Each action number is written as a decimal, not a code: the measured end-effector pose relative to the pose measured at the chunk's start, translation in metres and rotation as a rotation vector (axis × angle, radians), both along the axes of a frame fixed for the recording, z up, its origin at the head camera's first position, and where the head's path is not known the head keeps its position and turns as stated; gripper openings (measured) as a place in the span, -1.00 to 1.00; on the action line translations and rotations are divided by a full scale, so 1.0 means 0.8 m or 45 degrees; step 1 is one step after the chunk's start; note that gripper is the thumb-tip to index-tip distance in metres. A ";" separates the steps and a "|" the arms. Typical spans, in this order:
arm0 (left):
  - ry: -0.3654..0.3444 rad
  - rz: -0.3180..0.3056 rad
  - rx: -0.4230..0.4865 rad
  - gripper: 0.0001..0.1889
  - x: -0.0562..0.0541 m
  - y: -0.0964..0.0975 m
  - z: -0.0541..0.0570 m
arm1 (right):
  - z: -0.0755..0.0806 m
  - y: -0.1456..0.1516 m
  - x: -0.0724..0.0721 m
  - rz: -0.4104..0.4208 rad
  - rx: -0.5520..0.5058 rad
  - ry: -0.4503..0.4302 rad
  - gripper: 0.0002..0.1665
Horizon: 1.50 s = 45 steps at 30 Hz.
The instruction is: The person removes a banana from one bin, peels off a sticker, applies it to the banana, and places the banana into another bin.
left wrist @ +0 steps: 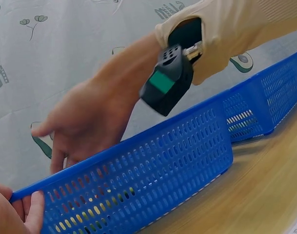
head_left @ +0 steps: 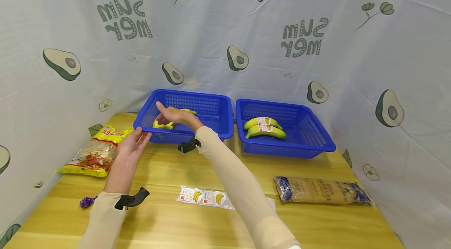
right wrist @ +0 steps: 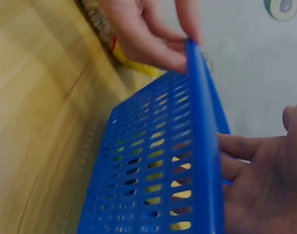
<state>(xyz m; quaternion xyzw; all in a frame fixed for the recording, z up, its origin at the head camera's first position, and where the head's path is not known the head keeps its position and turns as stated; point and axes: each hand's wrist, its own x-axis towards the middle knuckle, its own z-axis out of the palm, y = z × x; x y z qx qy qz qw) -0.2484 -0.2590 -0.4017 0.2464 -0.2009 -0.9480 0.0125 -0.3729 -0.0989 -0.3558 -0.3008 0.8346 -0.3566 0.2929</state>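
Our left hand point(head_left: 132, 144) pinches the left blue basket point(head_left: 208, 105) at its near left corner. Well inside that rim, our right hand point(head_left: 173, 115) reaches down, thumb spread from its fingers, over yellow bananas point(head_left: 170, 126) at the basket's left; we cannot tell whether it touches them.

A blue basket point(head_left: 210, 105) with tiny holes sits just left of the frame's middle, yellow bananas point(head_left: 169, 126) inside.
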 end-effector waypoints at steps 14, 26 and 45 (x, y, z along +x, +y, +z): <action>-0.063 0.005 -0.035 -0.33 -0.005 0.004 0.000 | 0.018 0.044 -0.026 0.089 0.533 0.018 -0.07; -0.083 0.049 -0.003 -0.31 -0.009 0.000 -0.002 | 0.024 0.133 -0.078 -0.403 0.630 0.130 -0.56; -0.057 0.007 -0.001 -0.35 -0.007 0.001 -0.001 | 0.025 0.120 -0.089 0.104 0.449 0.094 -0.34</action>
